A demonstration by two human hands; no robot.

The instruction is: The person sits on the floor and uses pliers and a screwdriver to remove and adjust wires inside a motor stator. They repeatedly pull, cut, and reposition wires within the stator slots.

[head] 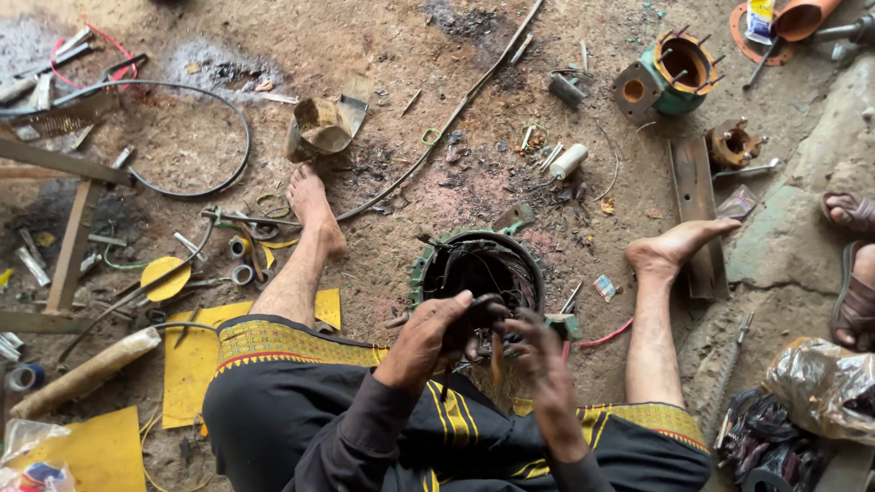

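Note:
A round green motor stator (480,264) with dark wire windings inside stands on the dirt floor between my bare legs. Both my hands are at its near rim. My left hand (428,339) is closed around dark wires at the rim. My right hand (538,353) pinches dark wires and a thin wooden stick just beside it. The near part of the windings is hidden behind my fingers.
A second green motor housing (670,71) lies far right, a white tube (569,161) beyond the stator. Yellow sheets (193,357), tape rolls (240,260), a cable loop (239,118) and wood strips lie left. Another person's sandalled feet (852,273) are at right, a plastic bag (816,387) below.

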